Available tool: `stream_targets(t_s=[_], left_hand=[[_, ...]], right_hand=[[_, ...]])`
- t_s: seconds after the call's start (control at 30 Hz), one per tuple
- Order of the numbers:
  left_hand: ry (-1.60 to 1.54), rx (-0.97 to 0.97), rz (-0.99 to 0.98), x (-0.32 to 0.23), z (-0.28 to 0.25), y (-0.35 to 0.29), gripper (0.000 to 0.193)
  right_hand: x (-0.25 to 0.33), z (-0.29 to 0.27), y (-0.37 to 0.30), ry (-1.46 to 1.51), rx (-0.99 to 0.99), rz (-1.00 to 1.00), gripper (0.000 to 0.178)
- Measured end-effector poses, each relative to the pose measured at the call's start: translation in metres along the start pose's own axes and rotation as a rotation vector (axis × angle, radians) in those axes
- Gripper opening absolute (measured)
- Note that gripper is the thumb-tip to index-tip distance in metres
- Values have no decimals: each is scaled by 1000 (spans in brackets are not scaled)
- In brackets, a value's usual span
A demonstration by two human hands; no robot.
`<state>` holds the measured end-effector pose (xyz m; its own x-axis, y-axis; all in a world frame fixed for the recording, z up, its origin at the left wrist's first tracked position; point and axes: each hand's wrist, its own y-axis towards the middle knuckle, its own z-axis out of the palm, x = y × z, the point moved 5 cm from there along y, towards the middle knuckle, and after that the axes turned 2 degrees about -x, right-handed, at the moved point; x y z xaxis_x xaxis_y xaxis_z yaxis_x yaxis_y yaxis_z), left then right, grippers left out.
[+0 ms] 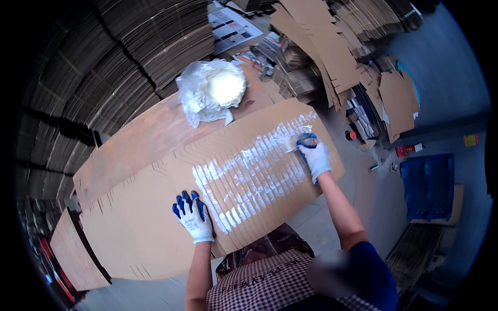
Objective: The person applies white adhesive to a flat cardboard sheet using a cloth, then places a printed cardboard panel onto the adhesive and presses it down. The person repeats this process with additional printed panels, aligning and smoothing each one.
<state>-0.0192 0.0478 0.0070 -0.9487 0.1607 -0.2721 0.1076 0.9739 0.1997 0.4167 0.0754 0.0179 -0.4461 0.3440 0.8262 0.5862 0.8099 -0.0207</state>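
The brown cardboard sheets (135,217) lie flat on a wooden table (124,140), right in front of the person. They overlap like a spread of cards, so together they make one long shape. Its long way runs on a slant, from the near left to the far right. One end points to the near left and the other to the far right. The thin edges of the sheets go across the short way, from far left to near right. White paste (210,171) sits in stripes on the middle and right part.

The left hand (193,220) wears a white and blue glove. It lies on the cardboard, just left of the paste, with its fingers straight and a bit apart, pointing away to the far side.

The right hand (314,155) has the same kind of glove. It is near the far right end, with its fingers curled around a pale tool (292,144). The tool is too blurry to name.

A plastic bag (192,93) stands on the far side of the table.
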Motion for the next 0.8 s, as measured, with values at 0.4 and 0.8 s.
stream_targets(t_s=[0.4, 0.8], left_hand=[[-28, 28, -48, 12, 0, -3, 45], [-67, 21, -48, 16, -1, -2, 41]], right_hand=[[38, 91, -41, -158, 35, -1, 45], [103, 133, -102, 283, 311, -5, 39]])
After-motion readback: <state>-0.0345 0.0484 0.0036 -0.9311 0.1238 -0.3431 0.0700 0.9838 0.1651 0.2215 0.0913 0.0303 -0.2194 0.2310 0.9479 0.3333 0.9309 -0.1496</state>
